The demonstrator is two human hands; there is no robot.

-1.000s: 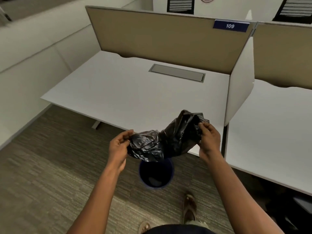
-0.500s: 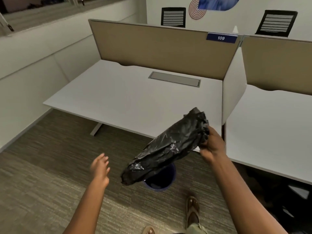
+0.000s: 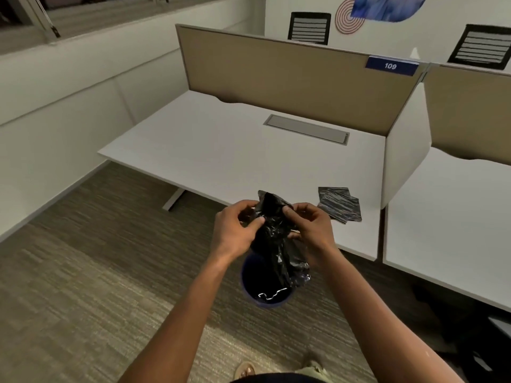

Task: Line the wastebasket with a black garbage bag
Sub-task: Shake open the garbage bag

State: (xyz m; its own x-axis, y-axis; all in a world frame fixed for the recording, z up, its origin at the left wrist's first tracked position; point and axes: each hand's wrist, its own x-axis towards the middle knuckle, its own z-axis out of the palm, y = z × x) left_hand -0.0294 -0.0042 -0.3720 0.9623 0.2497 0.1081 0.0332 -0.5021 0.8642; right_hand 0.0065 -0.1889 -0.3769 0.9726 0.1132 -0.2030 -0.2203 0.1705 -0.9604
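A crumpled black garbage bag hangs between both hands above the floor. My left hand pinches its upper left edge, and my right hand grips the upper right edge, fingers close together. Below them a dark blue round wastebasket stands on the carpet, its mouth partly covered by the bag's lower end.
A white desk with a beige partition is straight ahead; several folded black bags lie near its front right corner. A second desk is at the right. My sandalled feet show at the bottom.
My left hand, which had let go and swung down to the left, is back up on the bag's top. The bag now hangs straight down over the wastebasket.
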